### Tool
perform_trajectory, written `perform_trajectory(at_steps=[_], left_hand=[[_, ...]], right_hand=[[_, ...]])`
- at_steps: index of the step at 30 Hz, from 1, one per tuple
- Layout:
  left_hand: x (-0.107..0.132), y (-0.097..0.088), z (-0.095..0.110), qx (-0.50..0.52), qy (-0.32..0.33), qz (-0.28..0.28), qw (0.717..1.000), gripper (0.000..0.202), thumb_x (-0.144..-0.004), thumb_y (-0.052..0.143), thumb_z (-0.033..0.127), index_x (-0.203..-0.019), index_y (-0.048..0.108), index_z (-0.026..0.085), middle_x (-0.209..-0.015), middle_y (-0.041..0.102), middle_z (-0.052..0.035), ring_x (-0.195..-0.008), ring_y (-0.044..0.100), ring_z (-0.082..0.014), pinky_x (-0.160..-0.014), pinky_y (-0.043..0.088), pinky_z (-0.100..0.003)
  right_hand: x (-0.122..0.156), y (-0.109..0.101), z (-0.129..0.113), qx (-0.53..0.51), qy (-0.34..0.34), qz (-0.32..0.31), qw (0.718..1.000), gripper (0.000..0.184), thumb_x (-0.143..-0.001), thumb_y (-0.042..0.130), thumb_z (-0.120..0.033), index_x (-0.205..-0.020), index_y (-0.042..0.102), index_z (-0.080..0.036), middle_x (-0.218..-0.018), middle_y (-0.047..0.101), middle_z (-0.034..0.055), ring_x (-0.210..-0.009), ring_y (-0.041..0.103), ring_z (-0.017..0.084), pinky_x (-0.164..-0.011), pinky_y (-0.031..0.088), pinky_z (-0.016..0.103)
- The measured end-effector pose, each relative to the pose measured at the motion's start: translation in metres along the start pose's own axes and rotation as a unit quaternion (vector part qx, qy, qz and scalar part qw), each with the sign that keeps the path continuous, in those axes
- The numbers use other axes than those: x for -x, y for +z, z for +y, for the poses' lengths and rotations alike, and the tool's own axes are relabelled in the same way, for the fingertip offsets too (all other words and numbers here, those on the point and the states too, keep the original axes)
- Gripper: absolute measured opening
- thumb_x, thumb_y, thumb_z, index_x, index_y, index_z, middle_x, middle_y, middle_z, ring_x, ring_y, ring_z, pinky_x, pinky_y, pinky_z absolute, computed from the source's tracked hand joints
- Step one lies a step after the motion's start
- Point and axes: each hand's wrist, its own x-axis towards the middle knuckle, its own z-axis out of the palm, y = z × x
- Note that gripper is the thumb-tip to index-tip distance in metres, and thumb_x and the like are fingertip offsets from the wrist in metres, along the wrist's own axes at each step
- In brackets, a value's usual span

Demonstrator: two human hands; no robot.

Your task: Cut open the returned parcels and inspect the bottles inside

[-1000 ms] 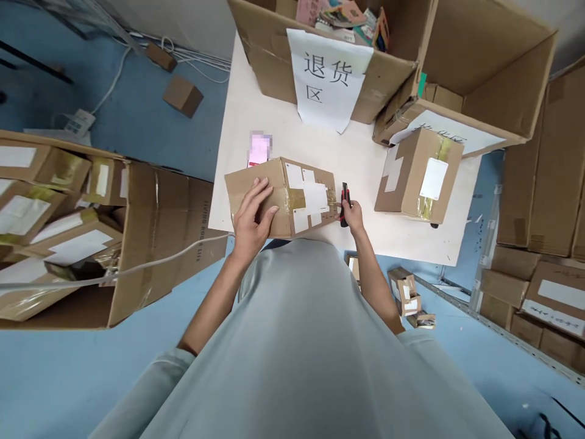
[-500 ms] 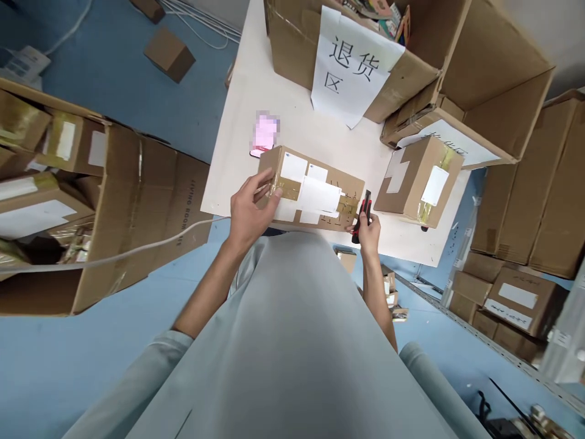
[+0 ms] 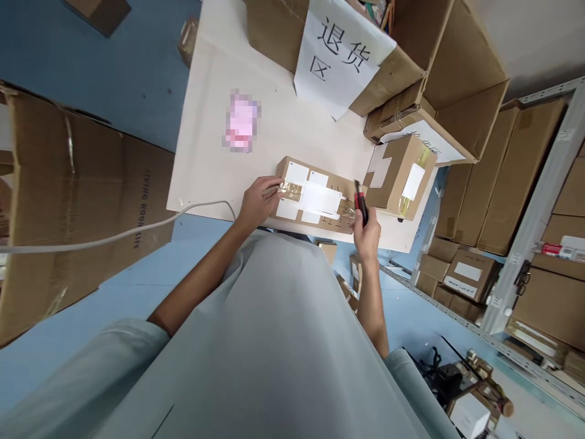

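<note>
A taped cardboard parcel (image 3: 315,196) with white labels lies flat near the front edge of the pale table (image 3: 214,134). My left hand (image 3: 258,201) grips the parcel's left end, fingers bent over the tape. My right hand (image 3: 367,230) is closed round a red and black utility knife (image 3: 361,201), held upright at the parcel's right end. Whether the blade touches the tape is not clear.
A second taped parcel (image 3: 398,177) stands right of the knife. Two large open cartons (image 3: 439,79) with paper signs fill the table's back. A pink blurred item (image 3: 241,121) lies on the table. A big carton (image 3: 77,195) stands left; shelving with boxes (image 3: 539,244) is on the right.
The parcel was turned from standing on its side to lying flat, labels up. My right hand lifted the knife from beside the box to upright at its right end. The view shifted left.
</note>
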Motion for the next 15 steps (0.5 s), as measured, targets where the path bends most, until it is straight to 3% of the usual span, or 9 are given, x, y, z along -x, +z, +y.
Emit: perform_trajectory(at_steps=[3,5,9,15], left_hand=[[-0.002,-0.005,-0.006,0.023,-0.007,-0.016,1.0,0.049,-0.097,0.079,0.054,-0.134,0.079,0.023,-0.149,0.07,-0.0125,-0.144,0.07,-0.0326,-0.127,0.059,-0.052],[-0.004,-0.006,-0.008,0.037,-0.005,-0.024,0.999,0.049,-0.095,0.08,0.053,-0.135,0.079,0.024,-0.15,0.07,-0.0125,-0.144,0.069,-0.0331,-0.127,0.06,-0.052],[-0.006,-0.006,-0.01,0.053,-0.001,-0.035,0.998,0.048,-0.096,0.079,0.051,-0.135,0.079,0.024,-0.152,0.069,-0.0124,-0.145,0.068,-0.0333,-0.127,0.059,-0.054],[-0.006,-0.004,-0.012,0.06,0.005,-0.038,0.997,0.046,-0.096,0.077,0.046,-0.136,0.078,0.023,-0.153,0.068,-0.0121,-0.146,0.068,-0.0321,-0.128,0.058,-0.053]], right_hand=[[-0.002,-0.003,-0.046,0.056,-0.15,-0.133,0.978,0.054,-0.12,0.039,-0.058,-0.152,0.066,-0.024,-0.124,0.086,0.0112,-0.104,0.081,0.031,-0.089,0.058,0.037],[-0.006,-0.001,-0.075,0.126,-0.212,-0.197,0.949,0.052,-0.122,0.037,-0.053,-0.155,0.067,-0.026,-0.131,0.085,0.01,-0.11,0.08,0.032,-0.09,0.056,0.036],[-0.016,0.005,-0.115,0.266,-0.245,-0.254,0.897,0.053,-0.124,0.033,-0.047,-0.162,0.062,-0.025,-0.135,0.083,0.0114,-0.115,0.078,0.032,-0.087,0.052,0.034],[-0.024,0.008,-0.128,0.361,-0.26,-0.262,0.856,0.054,-0.126,0.028,-0.047,-0.166,0.057,-0.027,-0.137,0.081,0.011,-0.114,0.078,0.032,-0.083,0.047,0.033]])
